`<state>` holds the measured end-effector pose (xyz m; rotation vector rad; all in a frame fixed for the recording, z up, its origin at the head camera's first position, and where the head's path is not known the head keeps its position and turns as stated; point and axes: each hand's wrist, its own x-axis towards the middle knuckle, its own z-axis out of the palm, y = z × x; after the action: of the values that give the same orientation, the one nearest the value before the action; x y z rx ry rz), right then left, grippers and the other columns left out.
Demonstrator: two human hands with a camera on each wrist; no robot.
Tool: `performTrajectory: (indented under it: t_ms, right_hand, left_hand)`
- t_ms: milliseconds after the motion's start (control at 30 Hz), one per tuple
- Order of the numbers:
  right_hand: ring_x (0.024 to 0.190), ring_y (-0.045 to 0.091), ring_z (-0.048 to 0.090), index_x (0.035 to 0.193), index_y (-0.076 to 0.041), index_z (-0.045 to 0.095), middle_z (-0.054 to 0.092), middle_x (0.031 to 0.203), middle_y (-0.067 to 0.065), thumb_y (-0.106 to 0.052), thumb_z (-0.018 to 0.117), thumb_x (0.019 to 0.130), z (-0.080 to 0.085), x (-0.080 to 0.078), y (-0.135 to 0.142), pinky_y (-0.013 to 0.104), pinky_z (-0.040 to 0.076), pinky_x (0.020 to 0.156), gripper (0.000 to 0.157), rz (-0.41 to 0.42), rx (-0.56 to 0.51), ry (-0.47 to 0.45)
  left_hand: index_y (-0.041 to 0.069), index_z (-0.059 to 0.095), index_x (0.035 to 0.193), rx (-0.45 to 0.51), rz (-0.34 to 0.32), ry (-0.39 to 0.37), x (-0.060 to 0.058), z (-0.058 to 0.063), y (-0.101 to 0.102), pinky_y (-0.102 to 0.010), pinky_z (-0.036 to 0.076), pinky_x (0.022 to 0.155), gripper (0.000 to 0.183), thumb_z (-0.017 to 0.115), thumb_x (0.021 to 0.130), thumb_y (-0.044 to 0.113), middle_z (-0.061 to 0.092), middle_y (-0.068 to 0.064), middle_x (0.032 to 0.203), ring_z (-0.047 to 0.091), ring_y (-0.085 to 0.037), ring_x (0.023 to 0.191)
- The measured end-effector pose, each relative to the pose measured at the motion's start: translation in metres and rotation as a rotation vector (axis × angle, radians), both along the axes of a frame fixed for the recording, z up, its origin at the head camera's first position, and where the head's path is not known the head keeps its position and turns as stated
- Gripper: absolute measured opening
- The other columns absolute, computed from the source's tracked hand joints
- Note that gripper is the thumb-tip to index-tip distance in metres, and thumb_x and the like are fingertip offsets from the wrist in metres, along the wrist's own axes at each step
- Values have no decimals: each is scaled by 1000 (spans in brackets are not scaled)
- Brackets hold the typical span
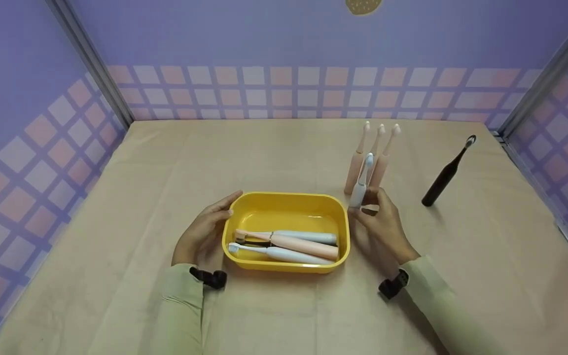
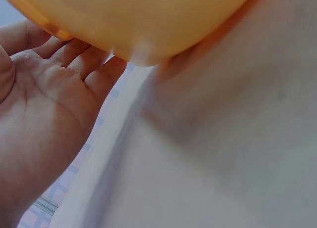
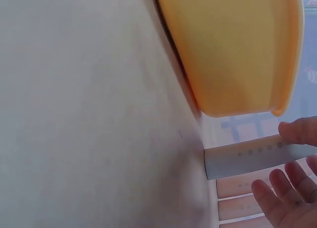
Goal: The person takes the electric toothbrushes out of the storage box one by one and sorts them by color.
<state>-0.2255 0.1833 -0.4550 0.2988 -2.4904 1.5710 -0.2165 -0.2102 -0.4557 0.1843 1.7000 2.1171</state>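
Observation:
My left hand (image 1: 202,229) holds the left end of a yellow plastic box (image 1: 286,197), thumb at the rim and fingers against the outer wall. Inside lie several electric toothbrushes: a pink one (image 1: 303,244), white ones (image 1: 296,254), and one whose dark neck shows beneath. Just right of the box, my right hand (image 1: 385,224) pinches the handle of an upright white electric toothbrush (image 1: 358,196). Its lower handle (image 3: 247,156) shows in the right wrist view, base at the tabletop. Close behind it stand three pink electric toothbrushes (image 1: 354,172).
A black electric toothbrush (image 1: 442,182) stands apart at the right. Beige cloth (image 1: 215,158) covers the table. Purple walls with a checked band (image 1: 308,93) enclose the back and sides.

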Motion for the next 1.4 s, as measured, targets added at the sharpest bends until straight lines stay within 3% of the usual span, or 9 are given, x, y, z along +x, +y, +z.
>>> performTrajectory:
  t_ms: [333,500,633,767,867,1167,1400]
  right_hand:
    - [103,27,60,122,-1,50,60,113,15,-6,71,84,3,3,3,49,53,91,45,-22,-21,82]
    - [98,26,62,120,1,51,61,107,15,0,69,83,3,4,4,49,54,87,41,-43,-46,134]
    - [94,19,62,117,2,52,61,105,14,0,69,83,6,7,3,39,57,84,38,-63,-53,153]
    - [90,10,60,113,2,54,61,102,12,0,70,83,9,9,2,22,56,80,34,-83,-58,178]
    - [88,6,58,110,3,56,62,99,12,1,70,83,11,11,0,15,54,78,31,-85,-59,215]
    - [87,9,59,105,4,60,62,96,12,-3,72,82,17,17,-6,13,54,76,26,-23,-17,329]
    - [89,18,63,107,3,64,63,98,10,-2,71,83,26,20,-13,25,58,77,26,69,46,351]
  left_hand:
    - [16,29,153,9,11,-3,-1,-2,1,-33,38,111,55,42,99,9,31,-7,156,35,-26,141]
    - [16,29,153,-45,18,23,-2,-2,1,-30,40,109,56,42,98,9,31,-7,156,36,-25,140]
    - [14,27,153,-82,10,56,-3,-2,0,-28,40,108,57,41,98,9,30,-8,157,37,-25,140]
    - [15,26,153,-66,3,39,-2,-2,0,-30,39,109,57,41,99,9,29,-8,157,36,-26,141]
    - [15,26,153,-61,2,36,-2,-1,0,-30,39,110,57,41,99,9,29,-7,157,35,-25,141]
    - [13,26,153,-67,6,40,-3,-2,1,-30,36,111,57,39,98,6,27,-7,158,32,-25,143]
    - [12,24,154,-47,-7,38,-4,-2,0,-32,35,112,58,41,98,8,26,-9,159,31,-26,143]
